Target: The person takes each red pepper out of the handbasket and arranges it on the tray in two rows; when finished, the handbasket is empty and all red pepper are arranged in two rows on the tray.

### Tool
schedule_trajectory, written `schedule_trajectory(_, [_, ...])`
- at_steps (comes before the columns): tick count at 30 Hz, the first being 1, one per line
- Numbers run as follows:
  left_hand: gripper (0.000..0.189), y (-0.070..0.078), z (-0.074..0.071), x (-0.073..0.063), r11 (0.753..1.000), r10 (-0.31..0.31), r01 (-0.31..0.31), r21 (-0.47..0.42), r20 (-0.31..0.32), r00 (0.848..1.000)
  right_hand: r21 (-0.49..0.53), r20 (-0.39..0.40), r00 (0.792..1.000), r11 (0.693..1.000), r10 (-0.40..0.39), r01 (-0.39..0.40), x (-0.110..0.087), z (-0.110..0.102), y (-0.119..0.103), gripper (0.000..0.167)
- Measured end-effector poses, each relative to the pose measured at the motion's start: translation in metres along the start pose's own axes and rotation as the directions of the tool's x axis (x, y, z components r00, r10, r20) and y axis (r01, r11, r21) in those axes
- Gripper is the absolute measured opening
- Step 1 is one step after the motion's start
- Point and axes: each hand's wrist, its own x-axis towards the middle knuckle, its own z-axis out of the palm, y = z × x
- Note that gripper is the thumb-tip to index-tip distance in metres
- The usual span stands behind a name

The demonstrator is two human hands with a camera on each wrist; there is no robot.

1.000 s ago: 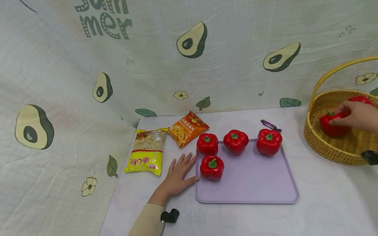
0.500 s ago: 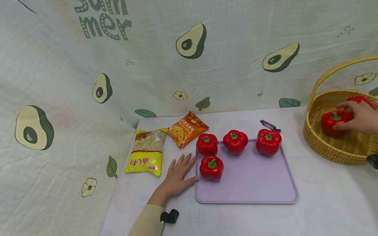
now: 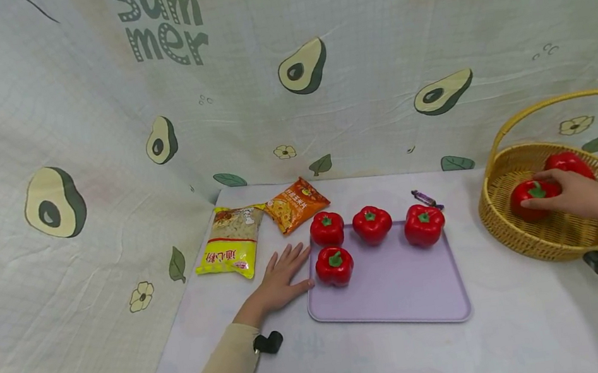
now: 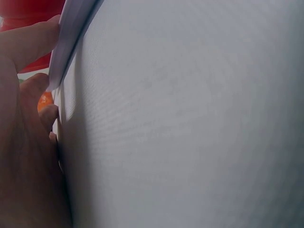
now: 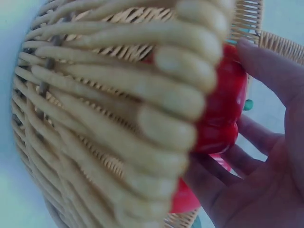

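Yellow-ended bag of pasta (image 3: 231, 240) sits far left on the desk (image 3: 393, 364), folks. Next along, this person's left hand (image 3: 280, 280) is just lying flat, fingers spread and holding nothing, thumb up against the left rim of a lilac tray (image 3: 401, 299). Orange snack packet (image 3: 297, 204) is just beyond it, touching the bag. Four red peppers (image 3: 335, 267) on the tray: two at left, two along the far side. Little purple thing (image 3: 428, 199) past the far right corner, too small to make out. Far right, wicker basket (image 3: 512, 236): the right hand (image 3: 578, 195) has its fingers wrapped round one pepper (image 3: 531, 202) inside, with another pepper (image 3: 570, 163) beside it, farther back.
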Motion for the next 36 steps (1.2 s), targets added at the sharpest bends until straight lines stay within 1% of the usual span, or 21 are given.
schedule_trajectory(5, [0.079,-0.002,0.001,0.001,1.0,0.009,-0.009,0.004,0.001,1.0,0.007,-0.021,1.0,1.0,0.003,-0.003,-0.001,0.003,-0.002,0.099])
schedule_trajectory(12, [0.079,-0.003,0.001,0.001,1.0,0.021,-0.021,0.0,-0.006,1.0,-0.024,-0.064,0.998,0.999,-0.023,0.022,0.001,0.007,-0.002,0.092])
schedule_trajectory(17, [0.079,-0.004,0.002,0.001,0.999,0.032,-0.032,-0.005,-0.011,0.999,-0.022,-0.09,0.996,0.999,-0.028,0.026,0.0,0.011,-0.001,0.09])
schedule_trajectory(24, [0.08,-0.004,0.001,0.001,1.0,0.004,-0.004,0.015,0.01,1.0,-0.027,-0.133,0.991,0.999,-0.031,0.027,-0.002,0.016,-0.002,0.089])
schedule_trajectory(36, [0.079,-0.004,0.001,0.001,1.0,0.0,0.0,0.008,0.003,1.0,-0.05,-0.191,0.981,0.998,-0.036,0.027,-0.006,0.02,-0.005,0.084])
